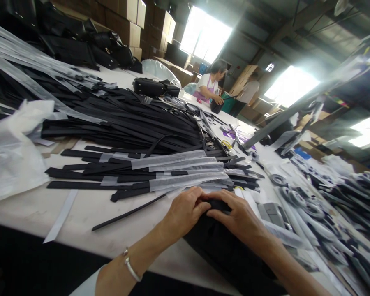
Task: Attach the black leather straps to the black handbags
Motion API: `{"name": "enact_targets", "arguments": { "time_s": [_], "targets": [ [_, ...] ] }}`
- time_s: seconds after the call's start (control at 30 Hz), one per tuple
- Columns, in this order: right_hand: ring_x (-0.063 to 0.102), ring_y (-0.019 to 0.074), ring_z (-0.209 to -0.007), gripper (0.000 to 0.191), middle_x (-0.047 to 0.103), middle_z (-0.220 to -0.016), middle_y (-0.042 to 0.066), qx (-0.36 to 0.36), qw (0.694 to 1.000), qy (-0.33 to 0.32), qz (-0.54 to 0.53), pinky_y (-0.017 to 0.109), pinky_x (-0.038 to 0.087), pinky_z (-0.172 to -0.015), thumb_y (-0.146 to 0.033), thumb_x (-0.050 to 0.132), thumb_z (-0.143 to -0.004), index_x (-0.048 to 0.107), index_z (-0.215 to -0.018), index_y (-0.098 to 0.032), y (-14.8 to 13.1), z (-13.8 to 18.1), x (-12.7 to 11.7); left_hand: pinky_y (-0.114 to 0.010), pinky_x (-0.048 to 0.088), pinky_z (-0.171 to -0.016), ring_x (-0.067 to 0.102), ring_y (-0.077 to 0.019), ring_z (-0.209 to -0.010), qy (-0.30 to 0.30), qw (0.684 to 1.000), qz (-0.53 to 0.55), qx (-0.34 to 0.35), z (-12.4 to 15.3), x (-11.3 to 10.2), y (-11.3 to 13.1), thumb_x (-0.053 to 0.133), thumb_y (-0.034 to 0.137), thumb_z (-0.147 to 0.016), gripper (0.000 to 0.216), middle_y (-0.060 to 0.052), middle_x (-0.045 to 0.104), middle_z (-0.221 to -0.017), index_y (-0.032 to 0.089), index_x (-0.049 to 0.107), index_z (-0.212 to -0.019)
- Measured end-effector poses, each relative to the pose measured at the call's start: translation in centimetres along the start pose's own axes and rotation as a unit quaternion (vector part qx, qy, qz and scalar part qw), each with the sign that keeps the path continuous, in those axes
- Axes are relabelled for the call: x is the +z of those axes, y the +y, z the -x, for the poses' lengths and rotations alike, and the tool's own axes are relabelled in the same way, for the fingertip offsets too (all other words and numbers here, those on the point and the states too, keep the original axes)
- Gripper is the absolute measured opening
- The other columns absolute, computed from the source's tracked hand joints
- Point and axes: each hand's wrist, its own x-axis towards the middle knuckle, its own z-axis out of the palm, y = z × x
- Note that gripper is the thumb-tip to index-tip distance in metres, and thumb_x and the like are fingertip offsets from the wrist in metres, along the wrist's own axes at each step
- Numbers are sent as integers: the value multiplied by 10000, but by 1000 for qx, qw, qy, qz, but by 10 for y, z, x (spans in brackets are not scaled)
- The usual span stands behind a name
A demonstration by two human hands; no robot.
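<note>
At the near table edge, centre: left hand [185, 209] and right hand [237, 218], meeting fingertip to fingertip on top of a black piece [225, 246].

- Left hand: fingers curled downward, tips pressed onto the upper edge of the black piece; thumb tucked toward the right hand. A bracelet [131, 267] sits on the wrist.
- Right hand: fingers bent and close together, laid over the same upper edge; thumb pointing toward the left hand, touching or nearly touching it. Whether either hand pinches the material or only presses it cannot be told.
- Black piece: dark, soft-looking, hanging from under both hands down over the table edge toward the person.
- Straps [135, 172]: black, flat, many partly wrapped in clear film, in a loose row just beyond the hands; a far larger heap [120, 119] behind.
- Single thin strap [126, 213]: lying alone, left of the left hand.
- Table [89, 209]: white top, bare at near left.
- Plastic bag [15, 152]: white, crumpled, far left; contents not visible.
- Rings [308, 209]: grey, in rows to the right of the hands.
- Handbag [149, 87]: black, far side of table; more black bags stacked at upper left.
- Cartons [142, 20]: brown, stacked, closed, along the back.
- Person [209, 84]: at the far end, hand on a dark container.
</note>
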Motion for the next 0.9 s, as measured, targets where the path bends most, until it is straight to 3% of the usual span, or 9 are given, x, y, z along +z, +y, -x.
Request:
{"name": "enact_targets", "arguments": {
  "time_s": [0.17,0.3,0.43,0.53,0.67,0.9],
  "targets": [
    [647,193,-853,287,669,-936,16,-6,1000,-14,20,307,495,-783,-189,678,-828,688,-1096,-292,-2,2,2,-298,409,-739,574,-189,-809,40,997,-64,5,7,8,0,584,198,-840,23,-15,614,-850,207,567,-827],
    [623,162,-830,284,634,-884,-5,-22,1000,-8,-16,262,475,-764,-155,691,-819,706,-1065,-294,-1,2,2,-290,362,-660,551,-180,-730,-15,997,-58,-44,5,5,1,549,249,-861,110,5,587,-756,207,529,-762],
    [609,161,-789,250,618,-826,-15,-12,999,9,-30,261,462,-731,-161,733,-769,723,-999,-259,-4,-2,0,-258,316,-591,477,-137,-636,-108,990,74,-46,-4,-5,-6,490,340,-892,232,33,504,-662,197,521,-713],
    [597,159,-725,192,596,-766,-22,1,1000,19,-22,265,444,-674,-177,744,-735,730,-916,-240,-7,-6,0,-231,307,-535,395,-100,-535,-165,948,250,-103,-7,-12,-16,530,466,-850,330,56,427,-589,186,476,-685],
    [603,162,-720,190,607,-759,-22,18,999,23,-24,269,445,-668,-185,745,-713,731,-894,-240,-6,-7,2,-224,342,-545,417,-90,-520,-158,915,339,-151,1,-21,-33,597,486,-800,372,48,463,-565,178,457,-645],
    [621,182,-771,189,647,-812,-5,18,999,24,-34,294,465,-728,-219,752,-720,731,-906,-247,3,-5,2,-241,338,-581,390,-105,-517,-128,938,253,-200,19,-47,-52,550,412,-826,322,51,458,-524,189,455,-613]
  ]
}}
